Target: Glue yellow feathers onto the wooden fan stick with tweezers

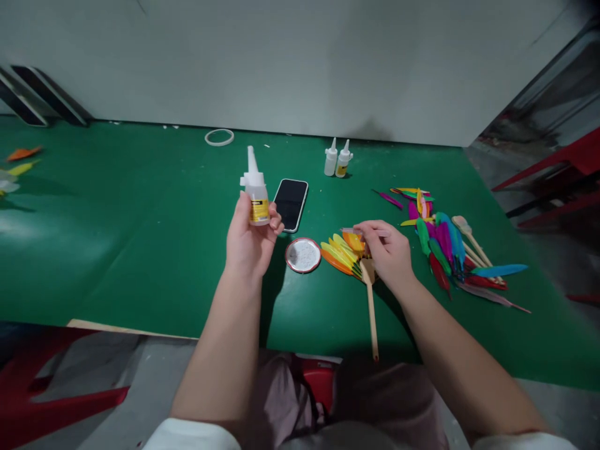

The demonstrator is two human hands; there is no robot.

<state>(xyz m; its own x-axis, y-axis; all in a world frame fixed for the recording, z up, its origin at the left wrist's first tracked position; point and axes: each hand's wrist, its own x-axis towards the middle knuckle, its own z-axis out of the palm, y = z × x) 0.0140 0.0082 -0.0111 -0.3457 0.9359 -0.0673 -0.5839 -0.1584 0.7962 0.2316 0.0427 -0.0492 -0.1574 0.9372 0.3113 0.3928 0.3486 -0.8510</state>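
From your head camera: your left hand (250, 240) grips a glue bottle (255, 190) upright above the green table (140, 250), just left of the phone (290, 204). Your right hand (387, 250) rests on the feather fan (349, 253) — fingers pinching a small pink piece at the feathers — beside the round lid (303, 255).

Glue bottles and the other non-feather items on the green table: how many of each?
Glue bottles: 3, one in the left hand at, two standing
Phone: 1
Round dish: 1
White ring: 1
Total: 6
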